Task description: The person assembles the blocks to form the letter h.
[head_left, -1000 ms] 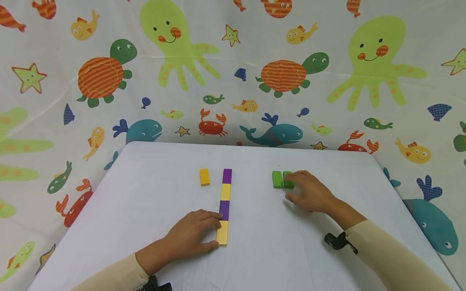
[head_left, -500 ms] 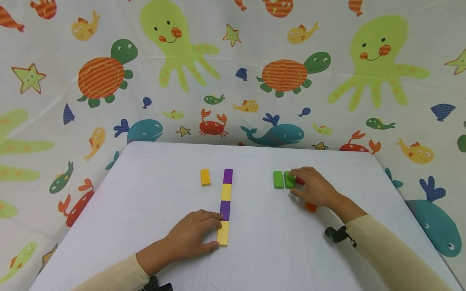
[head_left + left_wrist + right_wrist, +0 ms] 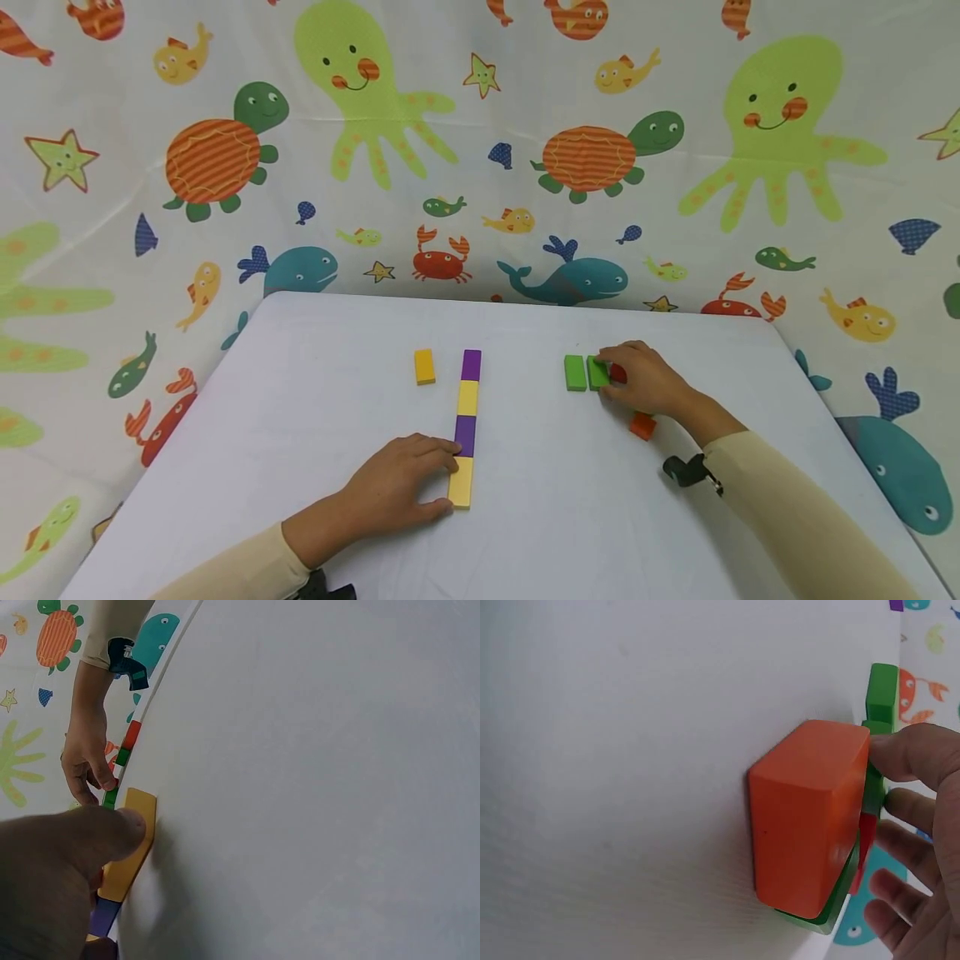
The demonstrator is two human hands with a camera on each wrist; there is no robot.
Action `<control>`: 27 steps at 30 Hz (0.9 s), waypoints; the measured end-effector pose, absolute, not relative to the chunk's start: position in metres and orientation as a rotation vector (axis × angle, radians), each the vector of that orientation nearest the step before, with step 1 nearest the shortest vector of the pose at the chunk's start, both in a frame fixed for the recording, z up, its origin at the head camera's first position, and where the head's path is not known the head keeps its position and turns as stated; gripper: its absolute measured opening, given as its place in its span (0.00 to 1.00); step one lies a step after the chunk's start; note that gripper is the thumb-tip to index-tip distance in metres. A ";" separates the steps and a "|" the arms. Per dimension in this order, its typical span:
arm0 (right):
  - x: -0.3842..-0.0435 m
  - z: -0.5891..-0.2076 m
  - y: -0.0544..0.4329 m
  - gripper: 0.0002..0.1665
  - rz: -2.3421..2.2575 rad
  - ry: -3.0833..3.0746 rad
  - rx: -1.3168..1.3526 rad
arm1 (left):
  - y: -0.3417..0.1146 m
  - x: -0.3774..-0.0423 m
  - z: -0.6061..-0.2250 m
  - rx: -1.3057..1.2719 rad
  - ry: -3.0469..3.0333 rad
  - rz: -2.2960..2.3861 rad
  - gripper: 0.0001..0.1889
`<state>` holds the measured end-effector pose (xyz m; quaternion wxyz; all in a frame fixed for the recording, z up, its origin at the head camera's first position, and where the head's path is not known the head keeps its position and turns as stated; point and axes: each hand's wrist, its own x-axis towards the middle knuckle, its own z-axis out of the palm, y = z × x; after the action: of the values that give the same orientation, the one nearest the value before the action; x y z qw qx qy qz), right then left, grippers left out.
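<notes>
pale backdrop cloth (image 3: 480,125) in a bright sea-animal print, behind a white table (image 3: 337,358)

Yellow block (image 3: 128,868) — smooth, dull-sheened | table cover (image 3: 322,375) — matt, cloth-like

Dim left wrist view, brighter head view

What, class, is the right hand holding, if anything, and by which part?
The right hand appears to pinch a green block by its near and far ends.
</notes>
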<state>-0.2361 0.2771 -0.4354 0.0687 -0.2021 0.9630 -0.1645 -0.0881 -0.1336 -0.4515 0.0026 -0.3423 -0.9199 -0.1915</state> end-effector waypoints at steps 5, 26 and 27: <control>-0.239 -0.437 0.278 0.34 -0.474 2.904 -0.594 | -0.133 -0.089 -0.453 -1.075 -2.884 -0.591 0.18; -0.212 -0.427 0.273 0.31 -0.565 2.928 -0.672 | -0.129 -0.091 -0.452 -1.062 -2.899 -0.605 0.18; -0.210 -0.427 0.272 0.31 -0.564 2.928 -0.681 | -0.129 -0.091 -0.452 -1.062 -2.901 -0.604 0.18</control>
<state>-0.2097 0.2716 -0.4266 0.0416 -0.2226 0.9564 -0.1844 -0.0912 -0.1291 -0.4523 -0.0030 -0.3373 -0.9216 -0.1919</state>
